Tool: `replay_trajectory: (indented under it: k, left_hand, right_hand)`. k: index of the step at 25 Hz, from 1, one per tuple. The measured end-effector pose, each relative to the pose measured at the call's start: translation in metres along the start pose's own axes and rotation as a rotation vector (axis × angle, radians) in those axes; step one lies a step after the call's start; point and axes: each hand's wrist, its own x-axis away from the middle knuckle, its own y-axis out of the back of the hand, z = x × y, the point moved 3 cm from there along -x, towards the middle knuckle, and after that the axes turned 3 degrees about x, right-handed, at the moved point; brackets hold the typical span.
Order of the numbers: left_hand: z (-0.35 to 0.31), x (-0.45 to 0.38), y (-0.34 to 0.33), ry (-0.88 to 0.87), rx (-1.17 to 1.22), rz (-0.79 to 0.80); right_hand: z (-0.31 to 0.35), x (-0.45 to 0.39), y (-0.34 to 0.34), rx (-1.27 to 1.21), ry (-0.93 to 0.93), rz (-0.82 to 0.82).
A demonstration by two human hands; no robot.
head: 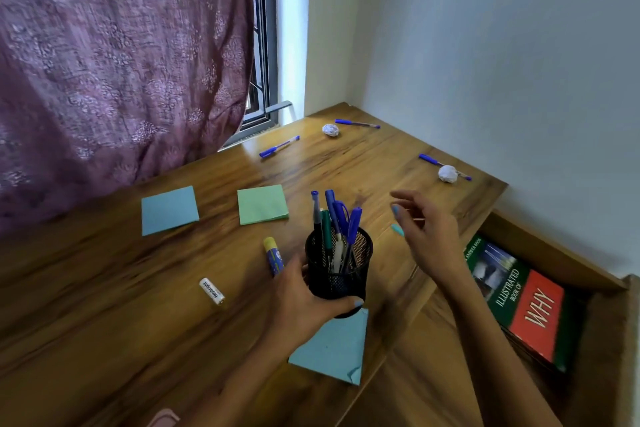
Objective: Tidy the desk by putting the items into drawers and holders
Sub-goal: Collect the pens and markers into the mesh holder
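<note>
Wood-grain brown fills the head view: a glossy wooden desk (138,288) set in a corner under a purple patterned curtain (114,55). Near its front edge the left hand (298,298) wraps around the lower part of a black wire-mesh pen holder (339,267), thumb across the front and fingers closed on the far side. The holder stands upright with several blue, green and grey pens (334,218) sticking out of its top. It rests on or just above one corner of a light blue paper square (334,347); which of the two cannot be told.

The right hand (429,236) hovers just right of the pens, fingers loosely spread and curled, gripping nothing.

Left of the holder lie a yellow-capped blue glue stick (273,255), partly hidden by the left hand, and a small white cylinder with dark lettering (212,290). Further back sit a second light blue paper square (169,210) and a green sticky-note pad (262,204).

Toward the far corner are three loose blue pens: one near the window (279,146), one at the back (356,123) beside a crumpled white paper ball (330,130), and one at the right edge (429,159) partly under another crumpled paper ball (447,173).

Right of the desk, an open wooden drawer (554,260) holds a green and red book (526,302) lying flat.
</note>
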Motion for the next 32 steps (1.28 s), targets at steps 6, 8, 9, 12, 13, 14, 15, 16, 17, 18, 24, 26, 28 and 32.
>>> replay_trajectory:
  k: [6, 8, 9, 12, 13, 14, 15, 16, 17, 18, 24, 26, 28, 32]
  left_hand:
    - [0.000, 0.014, 0.003, 0.001, 0.026, -0.010]
    - [0.000, 0.020, 0.005, -0.002, 0.019, -0.022]
    - [-0.002, 0.024, 0.006, -0.004, 0.013, -0.029]
    - [-0.005, 0.040, 0.013, -0.002, -0.006, -0.057]
    - [-0.006, 0.046, 0.016, 0.000, -0.018, -0.070]
    - [-0.008, 0.053, 0.019, 0.001, -0.031, -0.084]
    - [-0.011, 0.062, 0.023, 0.000, -0.043, -0.099]
    - [-0.012, 0.070, 0.026, -0.002, -0.052, -0.109]
    - [-0.014, 0.078, 0.029, -0.003, -0.054, -0.120]
    - [-0.016, 0.088, 0.033, -0.004, -0.052, -0.134]
    - [-0.022, 0.141, 0.041, -0.035, 0.003, -0.198]
    - [-0.022, 0.159, 0.039, -0.054, 0.008, -0.229]
    - [-0.020, 0.174, 0.035, -0.072, -0.002, -0.249]
    - [-0.008, 0.198, 0.024, -0.061, -0.024, -0.271]
  right_hand:
    - [-0.090, -0.027, -0.022, 0.557, -0.257, 0.190]
    - [-0.097, -0.027, -0.031, 0.621, -0.242, 0.208]
    - [-0.097, -0.026, -0.033, 0.642, -0.233, 0.193]
    - [-0.092, -0.024, -0.035, 0.671, -0.214, 0.144]
    - [-0.091, -0.023, -0.035, 0.664, -0.208, 0.137]
    - [-0.090, -0.022, -0.035, 0.659, -0.205, 0.132]
    - [-0.088, -0.020, -0.035, 0.659, -0.200, 0.129]
    - [-0.086, -0.017, -0.036, 0.666, -0.194, 0.125]
    - [-0.084, -0.013, -0.036, 0.675, -0.186, 0.117]
    - [-0.081, -0.008, -0.036, 0.682, -0.177, 0.105]
    - [-0.068, 0.023, -0.036, 0.711, -0.136, 0.123]
    - [-0.063, 0.033, -0.036, 0.752, -0.096, 0.152]
    - [-0.060, 0.040, -0.034, 0.804, -0.075, 0.175]
    - [-0.060, 0.046, -0.034, 0.883, -0.047, 0.229]
